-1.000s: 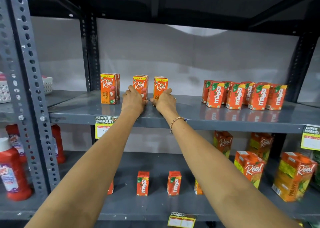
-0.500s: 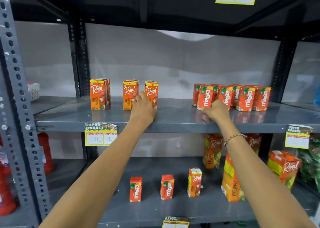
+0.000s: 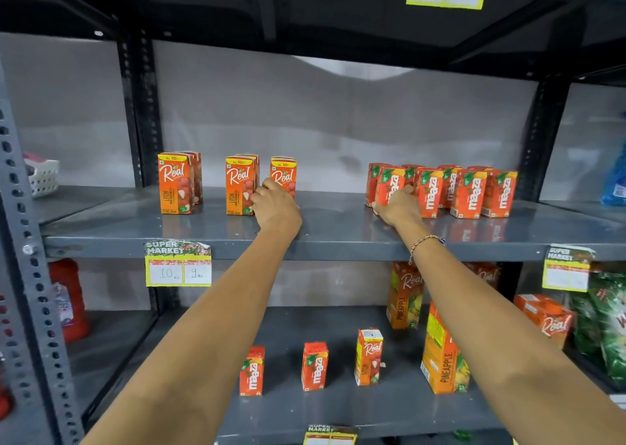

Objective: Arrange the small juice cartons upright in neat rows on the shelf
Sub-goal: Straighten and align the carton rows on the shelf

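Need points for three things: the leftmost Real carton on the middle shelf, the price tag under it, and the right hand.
Leftmost Real carton (image 3: 174, 183): head view, on its front face, at the logo.
Price tag (image 3: 178, 264): head view, centre of the label on the shelf edge.
Right hand (image 3: 399, 206): head view, back of the hand, at the Maaza cartons.

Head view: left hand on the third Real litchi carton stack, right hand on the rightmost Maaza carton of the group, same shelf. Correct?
Not quite. The head view shows the right hand on the leftmost front Maaza carton of the group, not the rightmost. The rest holds: the left hand is on the third Real litchi carton stack, same shelf.
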A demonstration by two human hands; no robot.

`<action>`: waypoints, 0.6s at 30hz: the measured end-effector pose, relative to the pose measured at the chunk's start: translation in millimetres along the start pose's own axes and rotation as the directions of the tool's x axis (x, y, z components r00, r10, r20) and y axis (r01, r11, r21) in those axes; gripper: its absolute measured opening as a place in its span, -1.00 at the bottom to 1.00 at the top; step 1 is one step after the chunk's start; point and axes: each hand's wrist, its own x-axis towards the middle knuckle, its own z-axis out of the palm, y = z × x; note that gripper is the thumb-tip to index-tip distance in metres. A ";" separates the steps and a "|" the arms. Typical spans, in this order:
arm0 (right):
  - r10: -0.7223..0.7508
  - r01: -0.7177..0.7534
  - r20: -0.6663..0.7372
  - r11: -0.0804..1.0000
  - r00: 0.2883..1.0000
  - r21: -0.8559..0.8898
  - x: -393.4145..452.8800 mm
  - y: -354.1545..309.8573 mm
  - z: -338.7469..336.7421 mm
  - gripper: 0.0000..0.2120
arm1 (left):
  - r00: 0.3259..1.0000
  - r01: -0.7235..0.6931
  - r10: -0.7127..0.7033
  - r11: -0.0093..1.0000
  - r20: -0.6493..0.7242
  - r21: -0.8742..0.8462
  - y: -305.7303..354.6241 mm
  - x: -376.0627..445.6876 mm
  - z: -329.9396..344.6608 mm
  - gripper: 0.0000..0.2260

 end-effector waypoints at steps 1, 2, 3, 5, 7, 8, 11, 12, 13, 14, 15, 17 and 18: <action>0.001 -0.001 -0.002 1.000 1.000 -0.005 0.3 -0.3 0.3 -0.29 | 1.000 0.003 -0.003 1.000 0.001 -0.003 0.3 0.6 0.5 -0.33; -0.002 0.002 -0.005 1.000 1.000 -0.009 0.5 -0.2 0.5 -0.31 | 1.000 0.004 -0.004 1.000 0.003 -0.005 0.3 1.0 0.9 -0.32; -0.008 0.007 -0.008 1.000 1.000 -0.016 0.6 0.2 1.1 -0.33 | 1.000 0.003 -0.003 1.000 0.008 -0.003 0.3 1.4 1.0 -0.31; -0.023 0.023 -0.015 0.999 1.000 -0.035 1.5 1.7 2.6 -0.35 | 1.000 0.002 -0.002 1.000 0.016 0.005 -0.2 1.8 1.6 -0.29; -0.033 0.032 -0.020 0.998 0.999 -0.050 1.8 2.7 2.9 -0.36 | 1.000 -0.006 0.006 1.000 0.018 0.012 -1.1 2.5 2.7 -0.29; -0.037 0.036 -0.022 0.998 0.999 -0.055 1.3 3.1 2.8 -0.35 | 1.000 -0.015 0.015 1.000 0.020 0.024 -1.9 2.8 3.0 -0.29; -0.048 0.047 -0.017 0.998 0.999 -0.048 -0.2 4.4 1.4 -0.36 | 0.999 -0.041 0.038 0.997 0.039 0.065 -3.8 3.9 2.8 -0.30; -0.048 0.047 -0.004 0.998 0.999 -0.043 -0.2 5.2 0.6 -0.35 | 0.998 -0.046 0.043 0.996 0.045 0.073 -4.3 4.2 2.5 -0.30; -0.044 0.045 0.017 0.999 0.999 -0.028 -0.3 6.2 -0.4 -0.35 | 0.998 -0.051 0.047 0.996 0.049 0.077 -4.5 4.2 2.3 -0.30; -0.039 0.039 0.037 0.999 0.999 -0.002 0.1 7.7 -1.9 -0.34 | 0.998 -0.053 0.049 0.996 0.051 0.077 -4.8 4.4 2.4 -0.30; -0.031 0.030 0.045 0.999 0.998 0.029 1.4 10.8 -3.5 -0.35 | 0.997 -0.054 0.050 0.996 0.050 0.075 -4.8 4.6 2.7 -0.30; 0.007 -0.006 -0.012 0.999 1.000 0.051 3.6 18.6 -8.0 -0.37 | 0.998 -0.055 0.052 0.995 0.043 0.084 -5.2 4.9 3.9 -0.31; 0.038 -0.035 -0.084 0.999 0.996 0.037 5.1 23.0 -11.1 -0.39 | 0.998 -0.059 0.055 0.993 0.038 0.101 -5.2 4.9 4.9 -0.32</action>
